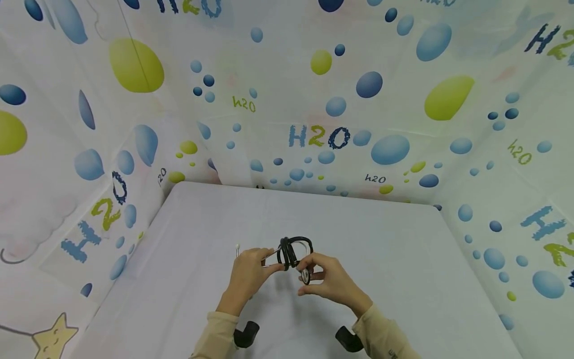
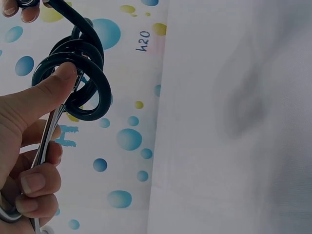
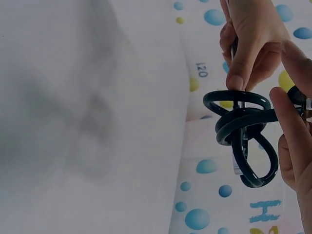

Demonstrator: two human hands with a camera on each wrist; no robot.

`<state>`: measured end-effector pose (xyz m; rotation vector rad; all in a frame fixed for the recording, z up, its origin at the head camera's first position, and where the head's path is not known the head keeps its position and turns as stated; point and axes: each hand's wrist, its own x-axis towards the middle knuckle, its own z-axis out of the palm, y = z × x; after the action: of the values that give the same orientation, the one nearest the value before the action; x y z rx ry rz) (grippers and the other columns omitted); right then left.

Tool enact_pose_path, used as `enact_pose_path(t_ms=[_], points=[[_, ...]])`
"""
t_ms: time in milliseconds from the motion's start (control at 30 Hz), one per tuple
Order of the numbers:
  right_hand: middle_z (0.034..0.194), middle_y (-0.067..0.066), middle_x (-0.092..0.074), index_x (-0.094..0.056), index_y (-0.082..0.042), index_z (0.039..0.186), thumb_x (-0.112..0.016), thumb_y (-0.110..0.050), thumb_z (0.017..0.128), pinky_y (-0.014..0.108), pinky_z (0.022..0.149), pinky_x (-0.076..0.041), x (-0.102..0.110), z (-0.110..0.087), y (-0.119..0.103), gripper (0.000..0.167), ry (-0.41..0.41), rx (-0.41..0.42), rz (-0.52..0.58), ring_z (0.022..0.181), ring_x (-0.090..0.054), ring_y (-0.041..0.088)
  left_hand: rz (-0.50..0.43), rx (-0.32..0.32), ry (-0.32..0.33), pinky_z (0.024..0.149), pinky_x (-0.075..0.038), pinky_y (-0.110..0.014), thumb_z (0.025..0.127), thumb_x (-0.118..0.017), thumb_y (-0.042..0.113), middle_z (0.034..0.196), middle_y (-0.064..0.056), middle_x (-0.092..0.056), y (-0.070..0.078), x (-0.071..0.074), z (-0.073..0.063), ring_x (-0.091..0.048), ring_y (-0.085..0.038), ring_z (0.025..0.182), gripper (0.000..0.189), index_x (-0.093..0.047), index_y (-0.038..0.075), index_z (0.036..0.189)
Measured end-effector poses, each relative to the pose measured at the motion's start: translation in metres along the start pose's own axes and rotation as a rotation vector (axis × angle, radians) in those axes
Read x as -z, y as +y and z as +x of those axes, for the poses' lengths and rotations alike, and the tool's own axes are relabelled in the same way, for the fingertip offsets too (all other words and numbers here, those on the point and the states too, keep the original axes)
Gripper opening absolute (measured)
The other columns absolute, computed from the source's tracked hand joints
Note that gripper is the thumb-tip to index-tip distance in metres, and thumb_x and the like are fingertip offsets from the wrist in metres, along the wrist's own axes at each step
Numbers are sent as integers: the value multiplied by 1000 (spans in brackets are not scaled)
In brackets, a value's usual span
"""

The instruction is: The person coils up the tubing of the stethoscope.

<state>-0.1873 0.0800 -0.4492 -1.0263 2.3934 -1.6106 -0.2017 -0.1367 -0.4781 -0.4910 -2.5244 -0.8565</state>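
Observation:
A stethoscope with black tubing (image 1: 289, 252) is held up over the white table between both hands. My left hand (image 1: 248, 271) grips its metal ear tubes (image 2: 47, 139), thumb pressed along them near the coils. One ear tip (image 1: 237, 247) pokes out behind that hand. The tubing loops several times around the metal tubes, as the right wrist view shows with its black coils (image 3: 246, 124). With fingers and thumb, my right hand (image 1: 332, 281) holds the round chest piece (image 1: 306, 276), and a stretch of tubing arcs from it back to the coils.
The white table (image 1: 381, 249) spreads beneath the hands, bounded by hanging sheets (image 1: 269, 60) printed with blue and green drops at the back and sides. Black rounded pieces (image 1: 246, 334) sit beside both beige sleeves (image 1: 385, 331).

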Motion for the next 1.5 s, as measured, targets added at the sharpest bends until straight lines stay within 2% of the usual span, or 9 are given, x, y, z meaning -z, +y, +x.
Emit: enact_pose_path(t_ms=[200, 333, 600, 733, 867, 1000, 1167, 1333, 1500], points=[[91, 15, -66, -64, 0, 93, -81, -2, 67, 26, 62, -55, 3, 2, 7, 31, 44, 120, -26, 76, -61, 13, 11, -14, -12, 47, -36, -18, 64, -83, 33, 61, 2, -59, 0, -2, -1, -41, -4, 53, 45, -74, 2, 95], [87, 22, -67, -66, 7, 92, -73, 4, 76, 28, 59, -55, 5, 4, 11, 18, 100, 145, -16, 73, -67, 19, 30, -29, -9, 47, -37, -19, 62, -84, 32, 63, 0, -63, 1, -2, -1, -43, -5, 53, 44, -74, 2, 94], [90, 26, -65, -55, 13, 109, -62, 3, 87, 33, 60, -55, 7, 11, 15, 25, 171, -33, 106, 67, -68, 22, 1, -134, 16, 46, -33, -17, 61, -85, 31, 57, 5, -54, 7, -3, -2, -38, -3, 51, 44, -74, 3, 93], [83, 21, -67, -56, 11, 106, -66, 0, 85, 29, 52, -53, 2, 16, 18, 26, 282, -54, 32, 58, -64, 18, -2, -165, 34, 46, -34, -16, 62, -86, 31, 58, 2, -59, 9, -6, -2, -39, -3, 50, 44, -74, 2, 93], [81, 21, -66, -57, 13, 102, -66, 5, 83, 28, 50, -52, -3, 17, 1, 22, 358, -102, -49, 58, -63, 26, 13, -152, 49, 46, -37, -17, 61, -86, 31, 60, 0, -61, 7, -8, -3, -41, -3, 50, 44, -74, 2, 91], [80, 19, -67, -58, 10, 102, -68, 3, 83, 28, 50, -51, -5, 16, 1, 23, 410, -224, -34, 58, -62, 27, 41, -157, 65, 46, -39, -18, 60, -86, 32, 61, 0, -62, 6, -9, -4, -45, -4, 50, 44, -74, 2, 90], [79, 20, -68, -55, 7, 104, -69, -4, 84, 32, 54, -53, -1, 14, 10, 27, 379, -358, 66, 59, -62, 21, 51, -160, 89, 46, -41, -18, 59, -87, 31, 63, -2, -64, 8, -11, -7, -48, -5, 49, 44, -74, 2, 88], [80, 25, -66, -54, 9, 101, -66, -2, 86, 30, 55, -52, 5, 13, 8, 22, 333, -408, 113, 55, -57, 16, 25, -152, 93, 46, -39, -16, 58, -87, 32, 63, -2, -64, 10, -13, -9, -47, -4, 49, 43, -73, 2, 86], [79, 18, -65, -56, 9, 97, -66, 3, 84, 24, 51, -48, 7, 10, 10, 18, 418, -426, 153, 55, -55, 14, 17, -152, 106, 46, -39, -16, 58, -88, 33, 64, -2, -65, 11, -13, -7, -46, -4, 50, 43, -73, 2, 85]])
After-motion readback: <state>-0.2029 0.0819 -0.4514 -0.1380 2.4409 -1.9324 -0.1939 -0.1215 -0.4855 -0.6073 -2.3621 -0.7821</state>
